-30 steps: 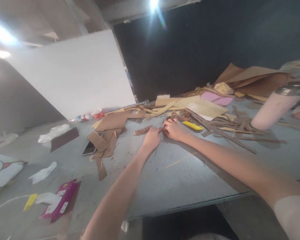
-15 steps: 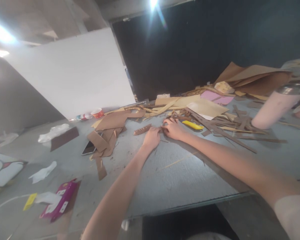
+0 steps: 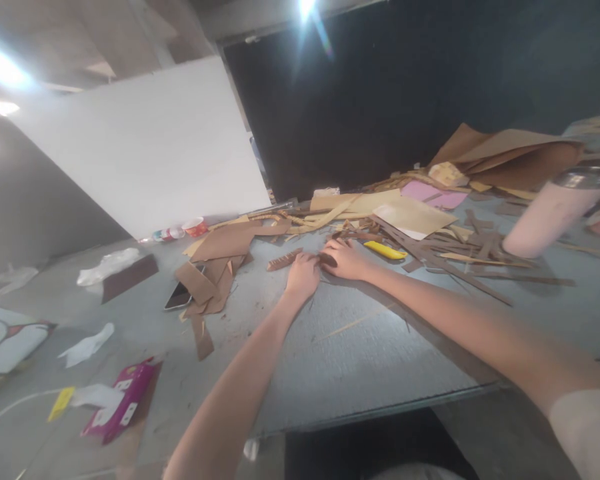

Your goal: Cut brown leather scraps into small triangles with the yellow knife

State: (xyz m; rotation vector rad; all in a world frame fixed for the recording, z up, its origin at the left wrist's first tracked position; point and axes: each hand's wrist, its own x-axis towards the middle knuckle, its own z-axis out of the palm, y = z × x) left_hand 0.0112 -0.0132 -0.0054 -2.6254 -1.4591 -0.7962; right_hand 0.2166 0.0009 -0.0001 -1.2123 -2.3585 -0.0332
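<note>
My left hand (image 3: 304, 273) rests on the table with its fingers curled and closed; whatever they pinch is hidden. My right hand (image 3: 347, 260) faces it, almost touching, its fingers bent over a small dark brown piece (image 3: 329, 261). That piece looks like paper or leather, though it is too small to be sure. Just left of my left hand lies a ridged brown strip (image 3: 284, 260), like a folded piece with slanted marks. Beyond my right wrist is a yellow utility knife (image 3: 385, 251).
Brown strips (image 3: 485, 247) and yellowish sheets (image 3: 415, 219) cover the table's far right, near a pink tumbler (image 3: 555, 217). At left, brown sheets (image 3: 225, 241) partly cover a phone (image 3: 179, 297). A magenta wipes packet (image 3: 123, 403) lies nearer. The table edge (image 3: 380, 408) is in front.
My right hand's fingers have drawn in and lowered slightly over the small brown piece. My left hand has barely shifted, and everything else lies as before.
</note>
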